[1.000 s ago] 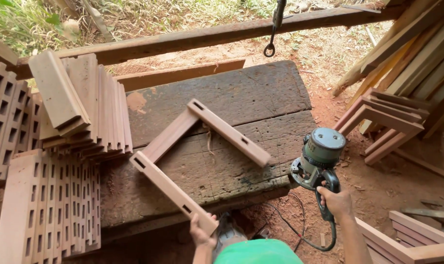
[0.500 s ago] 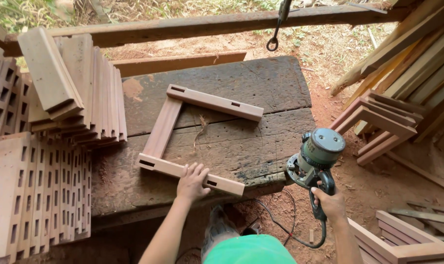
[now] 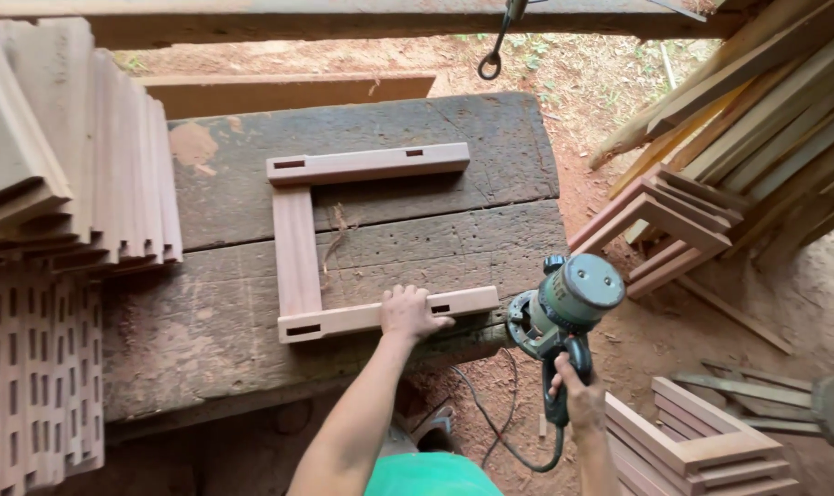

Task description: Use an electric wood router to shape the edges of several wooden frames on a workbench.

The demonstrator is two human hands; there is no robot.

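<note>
A U-shaped wooden frame (image 3: 297, 248) of three reddish pieces lies flat on a weathered workbench (image 3: 472, 147). My left hand (image 3: 408, 312) presses down on the frame's near rail, fingers spread over it. My right hand (image 3: 578, 390) grips the handle of a green and grey power router (image 3: 568, 308), held just off the bench's right front corner, beside the end of the near rail. Its black cord (image 3: 495, 432) loops down toward the ground.
Stacked wooden slats (image 3: 77, 156) and slotted boards (image 3: 35, 367) fill the left. More U-shaped frames (image 3: 665, 220) and long strips (image 3: 766, 101) lean at the right; other frames (image 3: 692, 441) lie on the red dirt. A metal hook (image 3: 492, 62) hangs above the bench.
The frame was turned from a diagonal to square with the bench. My left hand moved from its end onto the near rail and pressed down. The router stayed at the right.
</note>
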